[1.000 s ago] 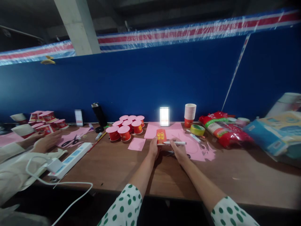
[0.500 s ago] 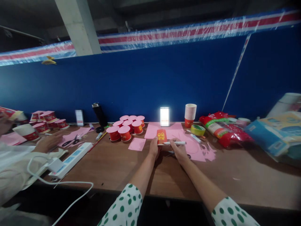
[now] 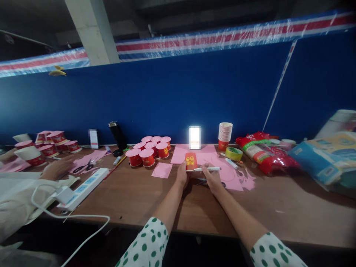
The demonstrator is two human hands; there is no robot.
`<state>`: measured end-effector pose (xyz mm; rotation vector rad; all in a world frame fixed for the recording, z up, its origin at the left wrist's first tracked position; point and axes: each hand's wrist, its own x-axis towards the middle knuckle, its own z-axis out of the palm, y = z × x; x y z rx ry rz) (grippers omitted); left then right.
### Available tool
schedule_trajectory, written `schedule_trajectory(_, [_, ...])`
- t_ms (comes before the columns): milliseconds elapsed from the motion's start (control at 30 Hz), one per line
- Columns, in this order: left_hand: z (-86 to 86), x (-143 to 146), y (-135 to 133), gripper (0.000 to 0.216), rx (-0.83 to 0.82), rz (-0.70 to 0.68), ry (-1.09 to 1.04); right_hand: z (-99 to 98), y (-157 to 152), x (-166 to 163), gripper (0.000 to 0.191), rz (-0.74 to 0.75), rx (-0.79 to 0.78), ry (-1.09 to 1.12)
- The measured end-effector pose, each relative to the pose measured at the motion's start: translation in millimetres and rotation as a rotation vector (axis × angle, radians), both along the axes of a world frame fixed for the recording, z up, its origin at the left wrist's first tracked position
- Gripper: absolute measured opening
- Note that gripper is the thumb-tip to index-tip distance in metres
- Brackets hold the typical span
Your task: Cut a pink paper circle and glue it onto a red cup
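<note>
red paper cup [image 3: 191, 161], printed with yellow characters, is held in front of the body, just above or on the near edge of the pink sheets [image 3: 179, 155]; which of the two cannot be told. it is grasped from its left side by the left hand [image 3: 182, 175], which is closed against the wall, though most of its fingers are hidden behind the cup. a white marker [image 3: 210, 169] is pinched between the thumb and fingers of the right hand [image 3: 211, 179], with no gap seen in that grip.

the cup's long axis is set roughly upright, while the marker is laid nearly level across it, its narrow end pointed left at the cup's lower edge. that end is brought right up to the cup, but whether contact is made cannot be made out. from the right grip, the cup lies to the left and very near; by the left hand it is already touched, so that hand is the nearer.

a cluster of pink-topped cups [image 3: 149, 152] is stood to the left, beyond a pink square [image 3: 161, 170]. to the right, a stack of cups [image 3: 225, 135] is placed near a roll of yellow tape [image 3: 233, 154]. at far left, a co-worker's hand [image 3: 57, 170] is seen, blurred.
</note>
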<state>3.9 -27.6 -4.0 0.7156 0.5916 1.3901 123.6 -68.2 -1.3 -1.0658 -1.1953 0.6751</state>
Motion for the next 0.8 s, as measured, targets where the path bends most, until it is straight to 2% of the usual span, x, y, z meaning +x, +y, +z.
schedule_trajectory(467, [-5.4, -0.8, 4.8, 0.034, -0.010, -0.011, -0.024, 2.0, -0.4, -0.2, 0.025, 0.007, -0.012, 0.029])
schedule_trajectory(800, [0.2, -0.2, 1.7, 0.032, -0.044, -0.008, -0.035, -0.9, 1.6, 0.0, 0.027, 0.005, -0.003, 0.055])
